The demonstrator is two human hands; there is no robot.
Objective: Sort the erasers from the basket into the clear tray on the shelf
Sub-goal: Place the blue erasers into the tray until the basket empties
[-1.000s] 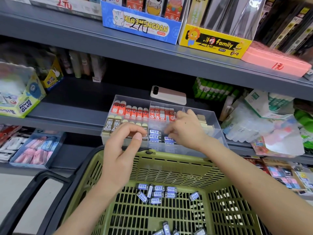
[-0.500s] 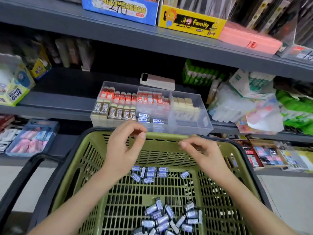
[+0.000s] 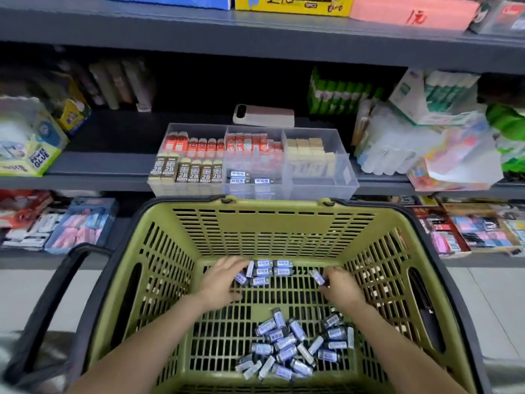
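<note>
Shop shelf (image 3: 108,163) upper frame; left hand (image 3: 220,285) loose on erasers (image 3: 270,271) mid-frame, right hand (image 3: 339,288) pinches a stray one; gather several aligned before lifting to tray (image 3: 318,191).

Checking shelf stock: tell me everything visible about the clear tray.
The clear tray is transparent plastic, rectangular, divided into compartments, level at the shelf front edge behind the basket. Red erasers fill the back left and middle, 2B erasers front left, blue ones front middle, beige ones right. The left hand and right hand do not touch it.
</note>
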